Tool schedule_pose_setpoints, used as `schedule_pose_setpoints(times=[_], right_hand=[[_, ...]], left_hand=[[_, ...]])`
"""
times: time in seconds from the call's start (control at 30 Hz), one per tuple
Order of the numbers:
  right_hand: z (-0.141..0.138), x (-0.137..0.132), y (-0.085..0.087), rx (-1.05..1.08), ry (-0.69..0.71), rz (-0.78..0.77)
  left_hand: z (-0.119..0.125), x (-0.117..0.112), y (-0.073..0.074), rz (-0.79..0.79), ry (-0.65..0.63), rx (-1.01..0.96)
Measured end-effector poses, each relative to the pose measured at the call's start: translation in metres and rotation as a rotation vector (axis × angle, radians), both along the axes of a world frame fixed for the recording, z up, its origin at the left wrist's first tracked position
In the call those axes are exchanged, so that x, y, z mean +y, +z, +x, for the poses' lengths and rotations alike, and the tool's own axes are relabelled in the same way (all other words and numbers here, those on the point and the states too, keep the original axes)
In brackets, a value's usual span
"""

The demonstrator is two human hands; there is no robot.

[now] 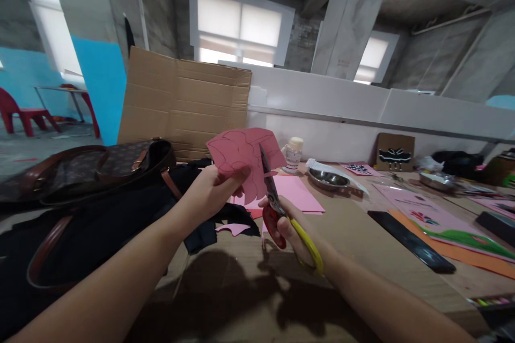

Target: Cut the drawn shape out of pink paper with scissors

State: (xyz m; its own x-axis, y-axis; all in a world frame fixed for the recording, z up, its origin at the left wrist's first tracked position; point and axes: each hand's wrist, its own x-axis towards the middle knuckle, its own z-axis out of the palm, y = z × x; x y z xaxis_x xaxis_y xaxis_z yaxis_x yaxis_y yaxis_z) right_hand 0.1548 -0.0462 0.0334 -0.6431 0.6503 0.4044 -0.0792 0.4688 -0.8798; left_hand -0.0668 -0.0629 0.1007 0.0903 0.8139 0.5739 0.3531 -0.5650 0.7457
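Observation:
My left hand (213, 190) is closed on a piece of pink paper (237, 155) with drawn outlines, held up above the wooden table (362, 257). My right hand (295, 230) grips scissors (277, 209) with one red and one yellow handle. The blades point up and cut into the paper's lower right edge. A small pink scrap (232, 229) lies on the table under the paper, beside dark cloth.
A brown handbag (92, 171) and black cloth (100, 230) lie at the left. Behind stand a cardboard sheet (185, 102) and a white partition (341, 102). Pink sheets (298, 193), a metal bowl (328, 178), a glue bottle (293, 154), a black strip (410, 241) and coloured papers (450, 225) cover the right.

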Motion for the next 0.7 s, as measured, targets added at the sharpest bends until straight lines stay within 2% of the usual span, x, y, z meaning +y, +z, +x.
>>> schedule_pose_setpoints(times=[0.17,0.33,0.7], right_hand=[[-0.0004,-0.0023,0.0059,-0.049,-0.021,0.056],[-0.0009,-0.0003,0.0034,-0.037,-0.018,0.065],[-0.0029,-0.0027,0.0064,-0.034,-0.016,0.066]], left_hand=[[0.0013,-0.0022,0.0036,-0.012,0.037,-0.033],[0.0002,-0.0009,0.0047,-0.003,0.005,-0.068],[-0.0026,-0.0001,0.0070,0.025,0.048,-0.060]])
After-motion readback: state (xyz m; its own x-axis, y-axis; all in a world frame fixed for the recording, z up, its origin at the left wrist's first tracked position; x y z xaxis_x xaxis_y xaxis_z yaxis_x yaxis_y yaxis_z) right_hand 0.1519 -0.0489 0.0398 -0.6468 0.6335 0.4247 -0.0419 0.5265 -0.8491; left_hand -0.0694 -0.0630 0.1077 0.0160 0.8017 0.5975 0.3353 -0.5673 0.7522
